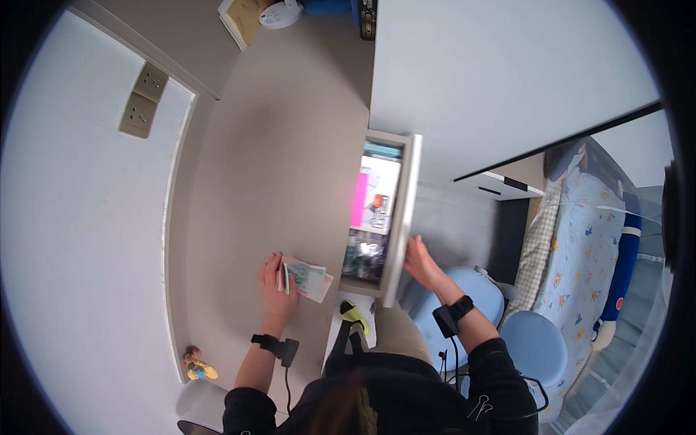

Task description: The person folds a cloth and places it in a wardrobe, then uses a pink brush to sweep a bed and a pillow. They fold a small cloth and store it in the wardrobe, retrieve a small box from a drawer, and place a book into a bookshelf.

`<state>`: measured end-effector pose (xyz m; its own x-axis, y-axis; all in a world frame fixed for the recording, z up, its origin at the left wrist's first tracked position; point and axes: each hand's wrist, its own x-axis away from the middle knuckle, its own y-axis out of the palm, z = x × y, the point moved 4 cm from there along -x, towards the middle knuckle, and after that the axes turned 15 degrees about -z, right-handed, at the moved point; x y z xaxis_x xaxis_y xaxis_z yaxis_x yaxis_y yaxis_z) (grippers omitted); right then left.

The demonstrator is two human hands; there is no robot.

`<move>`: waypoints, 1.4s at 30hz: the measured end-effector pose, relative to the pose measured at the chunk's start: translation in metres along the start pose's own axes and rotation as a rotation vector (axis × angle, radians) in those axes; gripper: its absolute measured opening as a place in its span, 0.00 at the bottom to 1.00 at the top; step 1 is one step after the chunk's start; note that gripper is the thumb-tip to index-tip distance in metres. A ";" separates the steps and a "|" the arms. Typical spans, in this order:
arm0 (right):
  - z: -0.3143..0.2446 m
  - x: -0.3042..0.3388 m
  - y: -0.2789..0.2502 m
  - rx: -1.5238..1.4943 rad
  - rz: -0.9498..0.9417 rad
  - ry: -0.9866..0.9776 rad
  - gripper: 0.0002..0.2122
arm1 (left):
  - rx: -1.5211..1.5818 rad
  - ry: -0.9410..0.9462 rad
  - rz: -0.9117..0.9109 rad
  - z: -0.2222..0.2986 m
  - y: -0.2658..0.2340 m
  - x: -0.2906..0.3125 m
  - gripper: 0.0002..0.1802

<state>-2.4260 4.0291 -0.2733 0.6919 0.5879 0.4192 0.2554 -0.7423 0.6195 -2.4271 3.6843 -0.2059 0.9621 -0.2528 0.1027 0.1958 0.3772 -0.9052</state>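
Just above the desk top (275,167), my left hand (278,290) is closed round a few folded banknotes (308,279), greenish and pinkish, that stick out to its right. A drawer (415,188) stands pulled out from the desk's right side. Inside it lie a white sheet or box with a bright pink strip (359,199), a small orange and grey item (378,208), and a jumble of dark and clear items (365,254). My right hand (424,264) is at the outer face of the drawer front, fingers stretched out and holding nothing; some fingertips are hidden.
A blue chair (464,290) is close by my right forearm. Beyond it is a bed (580,246) with blue patterned bedding. A tall white panel (500,80) rises behind the drawer. A small doll figure (197,365) sits at the desk's near left, with wall sockets (143,98) further up.
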 end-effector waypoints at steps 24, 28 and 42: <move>0.207 0.367 0.064 0.434 1.027 -0.162 0.26 | 0.572 0.151 -0.189 0.033 0.062 0.064 0.20; 0.249 0.532 0.106 0.411 1.467 -0.417 0.23 | 0.554 0.112 -0.557 0.143 0.117 0.128 0.17; 0.340 0.791 0.028 0.213 1.668 -0.449 0.28 | 0.244 0.817 -1.003 0.471 0.173 0.328 0.10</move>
<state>-1.6422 4.3639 -0.1497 0.3910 -0.8889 0.2388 -0.8164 -0.4548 -0.3560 -1.9882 4.0862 -0.1349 0.0049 -0.9450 0.3271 0.8650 -0.1601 -0.4756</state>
